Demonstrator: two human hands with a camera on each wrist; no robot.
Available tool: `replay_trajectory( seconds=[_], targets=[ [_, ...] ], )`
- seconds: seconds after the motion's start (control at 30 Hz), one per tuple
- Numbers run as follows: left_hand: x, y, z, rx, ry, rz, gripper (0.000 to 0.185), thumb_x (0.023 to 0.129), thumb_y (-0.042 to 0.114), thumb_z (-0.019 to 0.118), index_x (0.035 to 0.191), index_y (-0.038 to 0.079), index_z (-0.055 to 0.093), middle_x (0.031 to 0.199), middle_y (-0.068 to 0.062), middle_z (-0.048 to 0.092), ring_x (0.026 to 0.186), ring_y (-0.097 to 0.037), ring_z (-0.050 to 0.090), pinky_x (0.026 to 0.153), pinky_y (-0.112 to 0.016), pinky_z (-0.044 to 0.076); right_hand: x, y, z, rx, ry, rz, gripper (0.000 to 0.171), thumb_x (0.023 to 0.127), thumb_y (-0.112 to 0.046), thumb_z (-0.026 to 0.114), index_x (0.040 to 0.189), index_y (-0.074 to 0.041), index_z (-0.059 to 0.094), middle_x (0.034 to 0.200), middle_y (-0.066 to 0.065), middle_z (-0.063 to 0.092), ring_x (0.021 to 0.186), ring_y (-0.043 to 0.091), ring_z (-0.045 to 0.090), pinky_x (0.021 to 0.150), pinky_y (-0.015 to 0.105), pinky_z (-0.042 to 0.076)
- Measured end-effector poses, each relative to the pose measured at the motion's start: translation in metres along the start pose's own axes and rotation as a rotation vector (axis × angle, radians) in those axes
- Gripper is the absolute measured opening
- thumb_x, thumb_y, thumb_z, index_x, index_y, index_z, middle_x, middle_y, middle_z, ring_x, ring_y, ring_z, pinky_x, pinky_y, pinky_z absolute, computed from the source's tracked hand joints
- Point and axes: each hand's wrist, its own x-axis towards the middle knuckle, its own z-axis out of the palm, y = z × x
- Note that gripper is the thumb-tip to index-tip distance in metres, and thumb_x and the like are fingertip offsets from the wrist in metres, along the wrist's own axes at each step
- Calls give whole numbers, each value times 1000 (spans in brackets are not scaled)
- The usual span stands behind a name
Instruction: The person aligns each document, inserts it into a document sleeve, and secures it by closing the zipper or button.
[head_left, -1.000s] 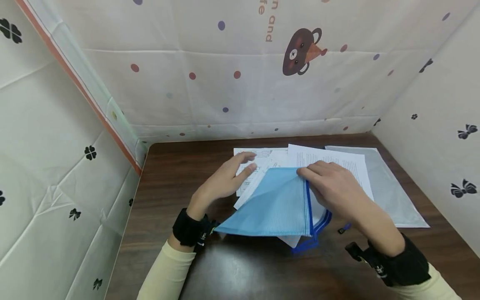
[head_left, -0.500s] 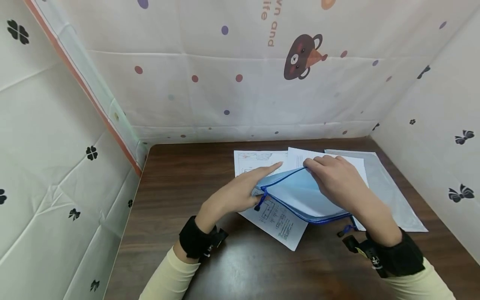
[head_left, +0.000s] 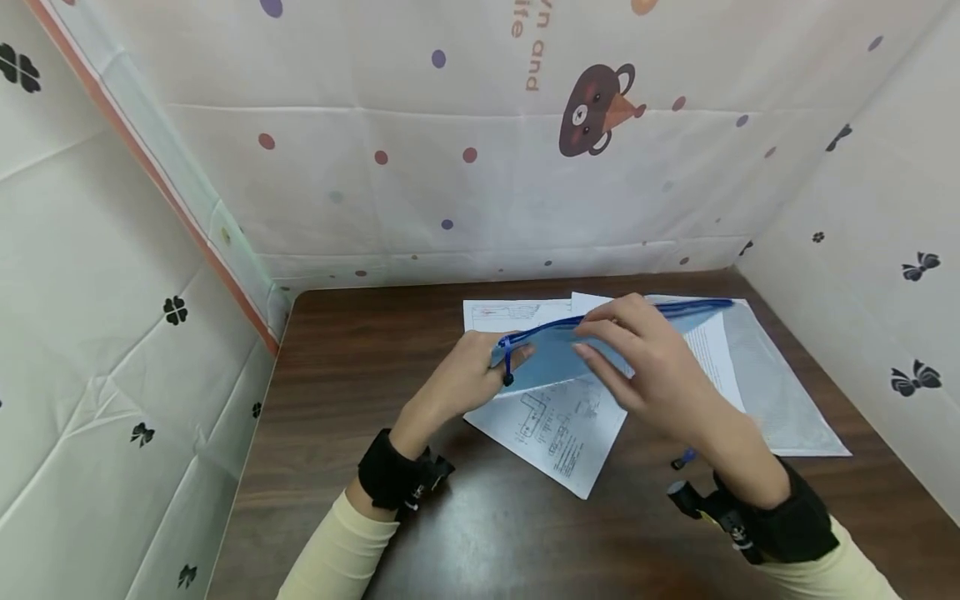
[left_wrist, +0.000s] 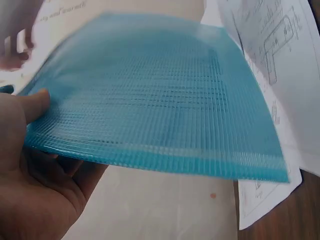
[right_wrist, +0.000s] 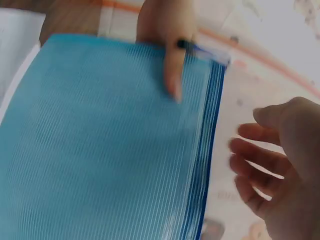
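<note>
My left hand [head_left: 468, 379] grips the left end of a blue mesh zip pouch [head_left: 555, 354], close to its dark blue zipper pull [head_left: 508, 367]. The pouch is lifted off the brown table [head_left: 360, 367], zipper edge uppermost. In the left wrist view my thumb [left_wrist: 35, 105] lies on the pouch [left_wrist: 150, 110] with the palm beneath. My right hand [head_left: 637, 358] hovers by the zipper edge. In the right wrist view its fingers [right_wrist: 260, 160] are loosely spread and apart from the pouch [right_wrist: 100, 150].
Printed sheets lie under the pouch: one with diagrams [head_left: 558, 433], one at the back [head_left: 510, 314], one with text [head_left: 708, 354]. A grey-white mesh pouch [head_left: 772, 392] lies at the right. Patterned cloth walls [head_left: 450, 167] close in three sides.
The blue pouch has been lifted off the papers and turned up on edge. My left hand has taken its zipper end. My right hand has come off it.
</note>
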Motion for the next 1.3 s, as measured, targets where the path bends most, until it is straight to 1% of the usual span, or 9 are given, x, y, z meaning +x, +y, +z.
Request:
replay_trajectory(
  seconds=[0.1,0.2,0.33,0.5,0.7,0.87,1.07,1.17,1.3],
  targets=[
    [2,2,2,-35,15,-9,33,113,24,54,139,9,67,74,0,52,59,-9,46,58,-27,40,9,-14,10,2,9,-9,40,111,-39,57,106,-5,77,102,6,69,88,21,63,74,32,50],
    [1,4,6,-23,16,-29,21,110,12,57,123,4,72,68,1,44,54,-10,37,55,-26,34,14,-24,22,-16,-31,58,33,107,-39,64,104,-8,77,97,2,69,81,17,66,67,34,55],
    [-1,5,10,65,9,-3,16,104,-2,57,108,5,70,73,1,48,60,-11,42,58,-25,37,15,-33,36,5,-46,175,23,101,-34,75,102,-12,75,93,-1,66,77,13,64,62,30,53],
    [-1,8,12,151,13,48,9,106,5,60,99,9,64,76,3,51,67,-10,48,63,-24,42,18,-38,45,70,-33,189,11,103,-21,71,99,-11,74,87,-6,60,69,6,53,57,25,46],
    [1,5,8,96,2,81,23,101,-3,58,83,11,54,69,2,40,59,-8,38,60,-23,35,22,-34,51,184,-1,152,8,102,-8,68,96,-11,72,86,-8,57,73,9,53,63,27,47],
    [2,2,6,22,-12,74,31,105,-1,52,77,13,48,67,3,38,57,-7,34,59,-23,32,23,-28,53,221,54,146,15,99,-7,68,87,-15,70,82,-9,56,74,10,54,64,30,48],
    [3,1,6,-2,-38,57,26,110,8,53,85,10,56,69,3,41,59,-8,40,59,-23,36,22,-19,52,169,104,169,15,96,-7,67,83,-13,70,79,-6,58,71,10,53,61,33,47],
    [3,0,5,-2,-44,44,18,112,17,55,107,6,68,70,4,42,59,-7,42,60,-23,39,20,-14,51,142,106,187,14,96,-7,67,83,-12,70,78,-4,58,70,11,53,59,32,47],
    [1,-1,3,-16,-48,17,37,114,27,51,142,7,63,70,3,40,56,-8,39,58,-25,37,18,-7,49,123,106,225,11,97,-6,68,87,-10,71,80,-1,61,71,12,56,59,30,47]
  ],
)
